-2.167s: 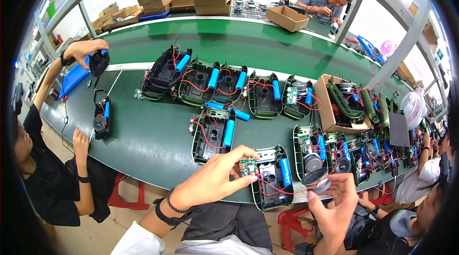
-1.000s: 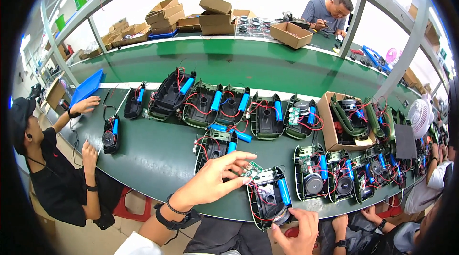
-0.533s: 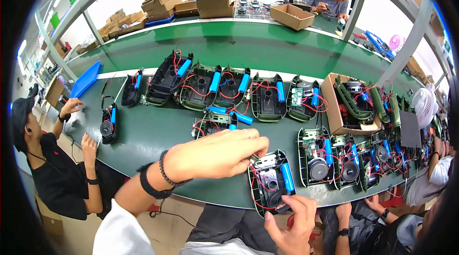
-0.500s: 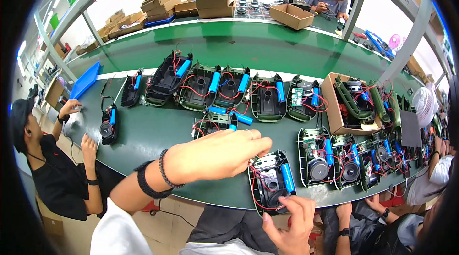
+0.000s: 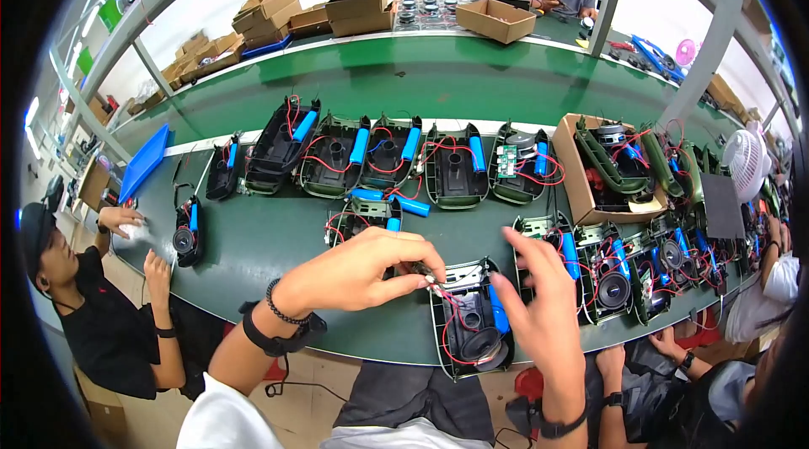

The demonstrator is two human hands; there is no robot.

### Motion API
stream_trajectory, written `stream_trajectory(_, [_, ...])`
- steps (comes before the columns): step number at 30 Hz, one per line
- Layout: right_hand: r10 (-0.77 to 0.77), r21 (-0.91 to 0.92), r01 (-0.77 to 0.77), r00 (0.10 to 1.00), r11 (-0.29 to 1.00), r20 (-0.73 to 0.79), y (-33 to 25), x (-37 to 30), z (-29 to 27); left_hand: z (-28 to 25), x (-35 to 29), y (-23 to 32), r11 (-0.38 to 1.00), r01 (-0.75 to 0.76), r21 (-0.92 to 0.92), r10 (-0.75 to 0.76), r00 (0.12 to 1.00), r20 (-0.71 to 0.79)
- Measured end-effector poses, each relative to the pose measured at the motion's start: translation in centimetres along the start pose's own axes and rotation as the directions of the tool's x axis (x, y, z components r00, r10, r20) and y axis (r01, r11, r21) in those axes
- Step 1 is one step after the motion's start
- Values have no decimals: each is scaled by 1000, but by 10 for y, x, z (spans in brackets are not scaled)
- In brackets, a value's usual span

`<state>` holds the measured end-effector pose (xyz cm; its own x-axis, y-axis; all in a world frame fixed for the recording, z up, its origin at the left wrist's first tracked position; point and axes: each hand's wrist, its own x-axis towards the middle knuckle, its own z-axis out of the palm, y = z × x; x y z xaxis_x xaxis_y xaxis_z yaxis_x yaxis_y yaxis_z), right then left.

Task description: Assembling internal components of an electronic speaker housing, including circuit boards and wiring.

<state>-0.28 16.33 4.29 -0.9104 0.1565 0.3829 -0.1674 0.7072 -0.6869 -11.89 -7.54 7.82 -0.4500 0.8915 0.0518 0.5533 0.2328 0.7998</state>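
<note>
In front of me on the dark green bench lies a green speaker housing with a blue cylindrical battery along its right side. A round black speaker sits at its near end. At the housing's upper left, my left hand pinches a bundle of thin wires with small pale connectors at their ends. Red wires run from there down into the housing. My right hand, empty and with fingers apart, hovers beside the battery and hides part of the neighbouring housing.
More half-shells with batteries stand in a row behind. Loose blue batteries lie by another housing. An open carton and a white fan are at right. Co-workers sit left, right and across the green belt.
My right hand has risen from the housing's near edge to its right side, fingers spreading. My left hand has turned, still pinching the wires. The whole view has shifted slightly.
</note>
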Motion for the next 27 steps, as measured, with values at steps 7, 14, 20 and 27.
stream_trajectory(7, [-22, 228, -20, 984, 974, 179, 5, 4, -11, 9, -2, -5, 999, 32, -22, -35, 987, -157])
stream_trajectory(14, [-17, 193, -11, 990, 981, 142, -7, -28, -6, 8, 16, -1, 993, 9, 118, 16, 977, -214])
stream_trajectory(20, [106, 234, -153, 973, 960, 204, -5, -5, -5, 7, 37, 11, 991, -74, 110, 92, 982, -168])
stream_trajectory(27, [38, 445, -92, 991, 891, 130, 15, 11, 7, 9, 54, 22, 994, -21, -103, 6, 990, -142])
